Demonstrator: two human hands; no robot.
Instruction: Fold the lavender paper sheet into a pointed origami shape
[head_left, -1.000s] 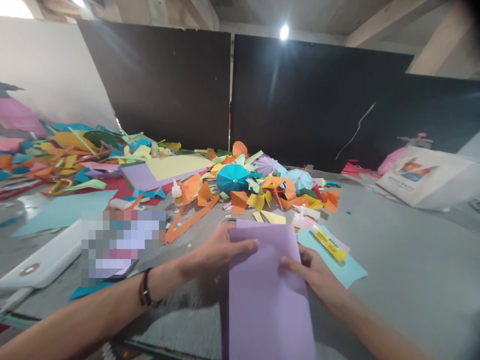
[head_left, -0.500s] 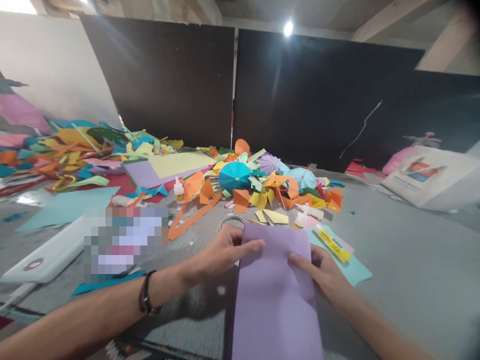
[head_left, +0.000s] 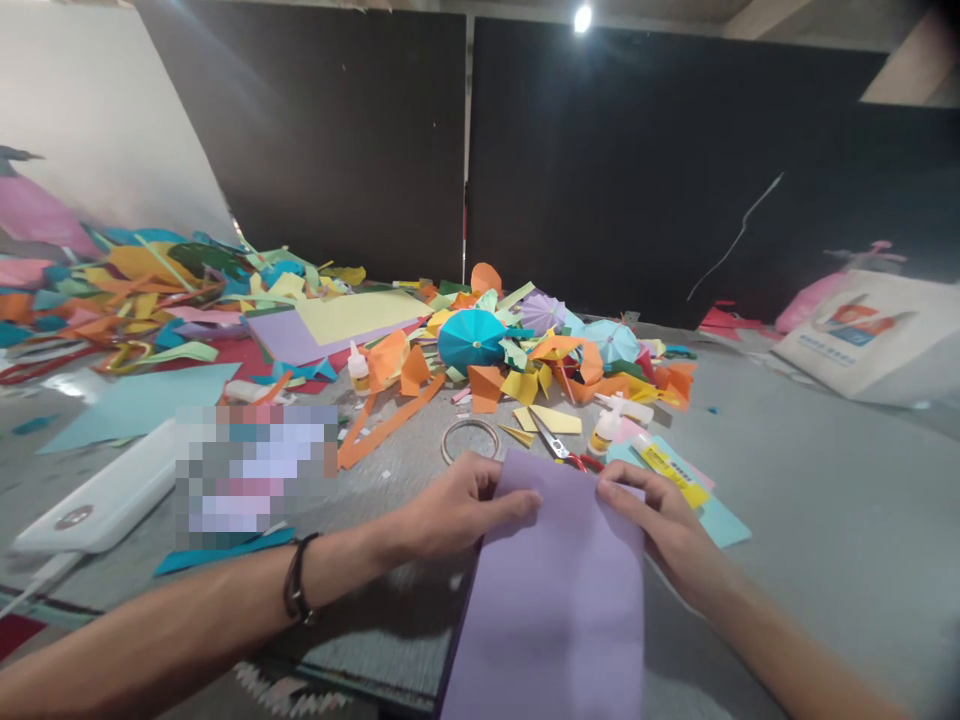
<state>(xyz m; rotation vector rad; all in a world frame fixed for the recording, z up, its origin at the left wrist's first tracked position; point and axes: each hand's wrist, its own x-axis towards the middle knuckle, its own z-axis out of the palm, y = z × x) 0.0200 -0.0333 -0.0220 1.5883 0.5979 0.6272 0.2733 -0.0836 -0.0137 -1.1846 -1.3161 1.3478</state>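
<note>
A sheet of purple paper (head_left: 562,600) stretches from the middle of the table down past the bottom of the view. My left hand (head_left: 465,510) grips its upper left edge, thumb on top and fingers behind. At the upper right corner my right hand (head_left: 652,510) pinches the paper between thumb and fingers. Just beyond the paper lie scissors (head_left: 553,436) with red handles, partly hidden by the sheet. A ring of tape (head_left: 469,440) rests beyond my left hand. Near my right hand are a small glue bottle (head_left: 606,426) and a yellow glue stick (head_left: 670,470) on light blue paper.
Paper scraps (head_left: 142,300) heap along the back left. Folded paper umbrellas (head_left: 472,338) stand at the centre back. A white power bank (head_left: 101,490) with a cable lies left, beside a blurred-out patch. A white bag (head_left: 870,335) is at the right; black panels (head_left: 315,140) rise behind.
My right hand has moved up to the paper's top right corner, which now bends. The paper's top has shifted slightly right, and the view has tilted down, showing more of the scissors and tape.
</note>
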